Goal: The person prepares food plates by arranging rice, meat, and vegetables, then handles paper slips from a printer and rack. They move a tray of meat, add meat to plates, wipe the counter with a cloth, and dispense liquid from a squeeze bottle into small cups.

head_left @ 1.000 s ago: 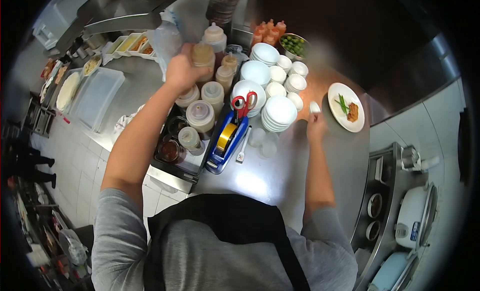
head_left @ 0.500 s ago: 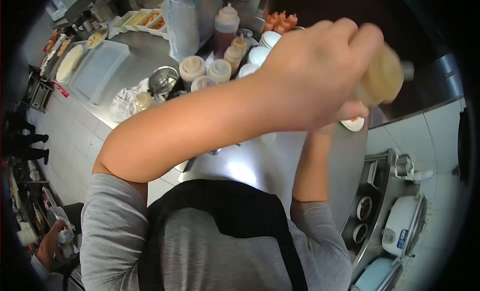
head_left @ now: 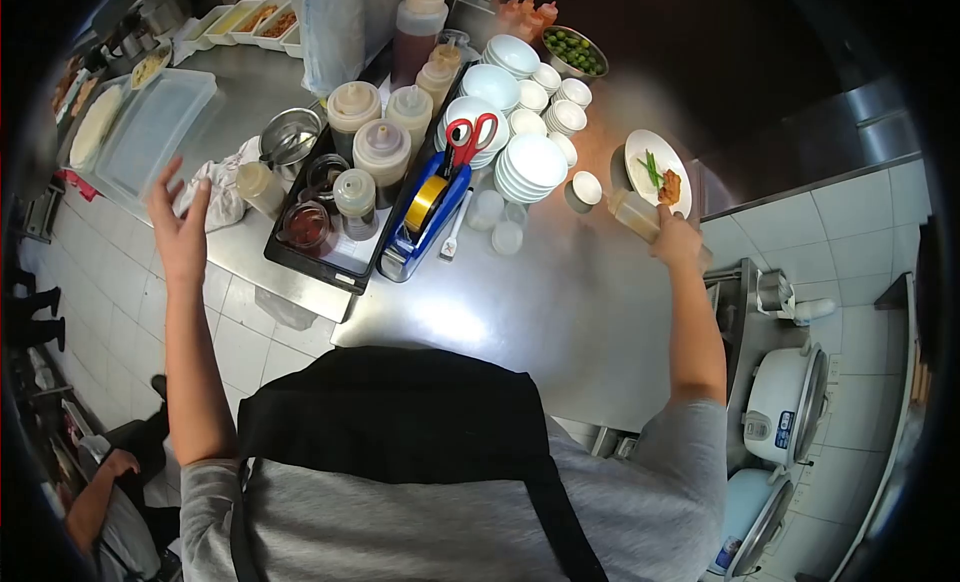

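My right hand (head_left: 678,244) grips a squeeze bottle of pale sauce (head_left: 634,212), tilted with its tip toward a small white sauce cup (head_left: 584,190) on the steel counter. Just beyond stands a white plate (head_left: 650,162) with a piece of fried food and green beans. My left hand (head_left: 180,227) is raised out to the left with fingers spread, holding nothing, close to a crumpled cloth (head_left: 222,197) and a small bottle (head_left: 259,187).
A black tray (head_left: 330,267) holds several squeeze bottles and sauce jars. A blue tape dispenser (head_left: 425,217) carries red scissors (head_left: 467,139). Stacks of white bowls (head_left: 531,165), a bowl of limes (head_left: 573,50), rice cookers (head_left: 787,407) at right. Another person's arm (head_left: 100,482) sits lower left.
The sauce bottle has passed from my left hand to my right, which now tilts it at the small cup. My left hand has swung out to the left, empty.
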A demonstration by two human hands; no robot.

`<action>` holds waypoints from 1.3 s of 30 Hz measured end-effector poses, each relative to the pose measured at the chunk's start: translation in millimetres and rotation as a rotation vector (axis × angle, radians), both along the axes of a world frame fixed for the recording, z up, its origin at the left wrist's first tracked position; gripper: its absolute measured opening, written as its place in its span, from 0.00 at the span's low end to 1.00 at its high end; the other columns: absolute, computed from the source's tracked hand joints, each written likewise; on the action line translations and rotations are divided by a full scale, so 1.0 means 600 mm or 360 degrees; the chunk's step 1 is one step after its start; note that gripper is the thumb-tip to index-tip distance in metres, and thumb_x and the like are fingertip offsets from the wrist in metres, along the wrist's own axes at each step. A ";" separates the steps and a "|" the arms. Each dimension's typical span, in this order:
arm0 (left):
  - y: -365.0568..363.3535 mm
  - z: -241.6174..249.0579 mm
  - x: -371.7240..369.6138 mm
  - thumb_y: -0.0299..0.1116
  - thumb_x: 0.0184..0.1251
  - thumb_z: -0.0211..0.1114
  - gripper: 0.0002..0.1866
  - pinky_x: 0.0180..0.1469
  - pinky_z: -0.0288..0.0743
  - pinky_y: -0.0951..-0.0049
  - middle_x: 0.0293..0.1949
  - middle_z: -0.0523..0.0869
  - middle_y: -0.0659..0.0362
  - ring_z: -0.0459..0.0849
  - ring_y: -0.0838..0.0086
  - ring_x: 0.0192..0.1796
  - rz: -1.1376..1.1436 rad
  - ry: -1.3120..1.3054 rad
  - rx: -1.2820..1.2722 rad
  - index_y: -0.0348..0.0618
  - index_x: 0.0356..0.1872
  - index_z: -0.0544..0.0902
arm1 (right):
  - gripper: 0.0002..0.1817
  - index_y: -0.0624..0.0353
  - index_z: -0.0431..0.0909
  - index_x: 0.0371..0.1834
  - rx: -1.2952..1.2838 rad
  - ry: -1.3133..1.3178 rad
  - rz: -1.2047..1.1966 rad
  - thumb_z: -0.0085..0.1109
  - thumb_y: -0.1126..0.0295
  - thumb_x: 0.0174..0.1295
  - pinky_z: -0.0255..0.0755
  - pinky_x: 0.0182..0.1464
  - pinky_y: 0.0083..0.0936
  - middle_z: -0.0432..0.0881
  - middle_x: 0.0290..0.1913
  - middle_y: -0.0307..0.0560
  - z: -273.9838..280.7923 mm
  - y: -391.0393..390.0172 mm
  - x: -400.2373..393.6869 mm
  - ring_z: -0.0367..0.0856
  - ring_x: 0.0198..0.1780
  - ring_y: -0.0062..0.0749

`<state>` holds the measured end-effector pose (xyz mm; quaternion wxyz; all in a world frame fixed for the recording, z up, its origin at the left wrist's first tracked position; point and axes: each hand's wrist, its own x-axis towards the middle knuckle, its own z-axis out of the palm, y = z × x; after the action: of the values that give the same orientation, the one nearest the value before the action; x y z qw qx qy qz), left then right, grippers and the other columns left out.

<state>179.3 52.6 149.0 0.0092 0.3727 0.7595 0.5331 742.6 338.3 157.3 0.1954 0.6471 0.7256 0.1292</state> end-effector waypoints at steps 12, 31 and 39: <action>-0.058 -0.129 0.004 0.38 0.62 0.65 0.23 0.51 0.77 0.63 0.60 0.66 0.51 0.68 0.58 0.61 0.0029 -0.0097 -0.0269 0.49 0.58 0.73 | 0.15 0.50 0.73 0.50 0.0026 -0.0359 0.0148 0.53 0.70 0.57 0.67 0.53 0.43 0.81 0.48 0.44 -0.045 0.062 -0.031 0.80 0.52 0.38; -0.074 -0.123 -0.010 0.39 0.62 0.65 0.23 0.58 0.67 0.63 0.59 0.70 0.52 0.70 0.60 0.59 0.0068 -0.0136 -0.0250 0.49 0.58 0.74 | 0.14 0.48 0.75 0.50 -0.0048 -0.0325 0.0040 0.47 0.69 0.61 0.69 0.52 0.41 0.84 0.44 0.45 -0.034 0.065 -0.025 0.83 0.48 0.37; -0.083 -0.119 -0.009 0.39 0.61 0.65 0.23 0.58 0.67 0.63 0.58 0.70 0.52 0.71 0.60 0.58 0.0123 -0.0182 -0.0241 0.48 0.58 0.74 | 0.34 0.54 0.72 0.56 -0.0315 0.0369 -0.0200 0.70 0.64 0.40 0.72 0.52 0.39 0.83 0.47 0.53 -0.072 0.033 0.037 0.81 0.49 0.48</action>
<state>174.2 2.9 77.5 0.0598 0.3103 0.8097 0.4946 764.5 358.1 114.1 0.1808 0.6793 0.7106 -0.0311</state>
